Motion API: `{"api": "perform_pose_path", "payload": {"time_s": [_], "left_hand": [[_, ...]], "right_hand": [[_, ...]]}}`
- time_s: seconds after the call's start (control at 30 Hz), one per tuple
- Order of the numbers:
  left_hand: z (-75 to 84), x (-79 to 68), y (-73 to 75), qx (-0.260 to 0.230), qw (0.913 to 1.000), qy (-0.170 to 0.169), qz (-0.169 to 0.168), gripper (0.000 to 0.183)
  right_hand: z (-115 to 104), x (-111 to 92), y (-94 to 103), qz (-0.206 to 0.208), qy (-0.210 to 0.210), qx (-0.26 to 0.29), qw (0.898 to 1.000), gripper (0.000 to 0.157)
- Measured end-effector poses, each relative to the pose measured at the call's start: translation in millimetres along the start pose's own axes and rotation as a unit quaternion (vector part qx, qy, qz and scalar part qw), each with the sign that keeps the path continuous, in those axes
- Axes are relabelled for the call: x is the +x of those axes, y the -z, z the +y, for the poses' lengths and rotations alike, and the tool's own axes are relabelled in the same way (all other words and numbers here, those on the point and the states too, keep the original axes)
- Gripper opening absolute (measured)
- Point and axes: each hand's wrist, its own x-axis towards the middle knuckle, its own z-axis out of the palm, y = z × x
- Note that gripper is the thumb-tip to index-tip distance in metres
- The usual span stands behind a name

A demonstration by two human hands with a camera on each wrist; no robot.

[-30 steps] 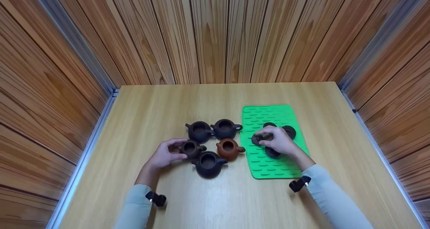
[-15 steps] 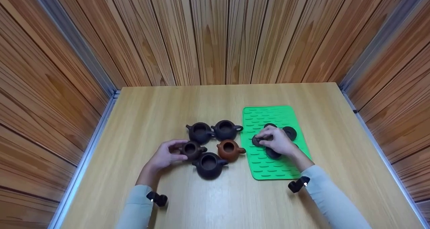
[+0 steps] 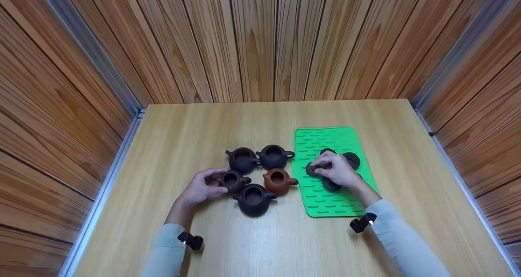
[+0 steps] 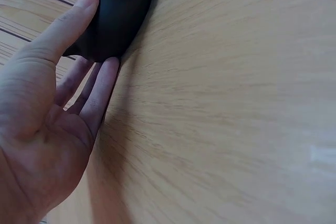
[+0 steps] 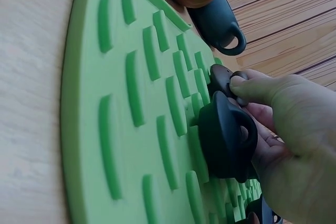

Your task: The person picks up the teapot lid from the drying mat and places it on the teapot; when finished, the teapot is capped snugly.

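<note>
In the head view my left hand [image 3: 199, 188] holds a small dark brown teapot [image 3: 231, 182] without a lid, thumb on the near side and fingers on the far side. It stands on the table among other lidless teapots. On the green ridged mat [image 3: 325, 206] my right hand [image 3: 338, 170] pinches the knob of a dark teapot lid [image 3: 310, 170]. The right wrist view shows thumb and finger on that knob, the lid [image 5: 219, 80] being near the mat's edge. A larger dark lid [image 5: 223, 139] with a loop handle lies beside the hand.
Three black teapots, at the back left [image 3: 242, 160], back right [image 3: 273, 156] and front [image 3: 253, 199], stand close together with a reddish-brown teapot [image 3: 276, 181]. More dark lids, such as the right one [image 3: 351, 160], lie on the mat. Wood-panelled walls [image 3: 260, 45] surround the table.
</note>
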Motion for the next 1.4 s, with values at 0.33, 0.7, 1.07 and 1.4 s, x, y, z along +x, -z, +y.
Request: {"api": "perform_pose_path", "payload": {"time_s": [0.33, 0.7, 1.07, 1.4], "left_hand": [[2.1, -2.3, -0.2, -0.012, 0.9999, 0.006, -0.003, 0.063], [2.8, -1.3, -1.1, -0.016, 0.9999, 0.001, -0.001, 0.064], [-0.9, -2.5, -3.4, -0.014, 0.9999, -0.003, 0.002, 0.063], [-1.7, -2.7, -3.4, -0.016, 0.9998, -0.003, 0.008, 0.062]], "right_hand": [[-7, -1, 0.1, 0.01, 0.021, 0.001, 1.0, 0.015], [-27, 1, -4.4, 0.017, -0.004, 0.009, 1.0, 0.017], [-50, 4, -17.0, 0.059, -0.003, 0.018, 0.998, 0.018], [-73, 8, -24.0, 0.059, 0.001, 0.055, 0.997, 0.016]]}}
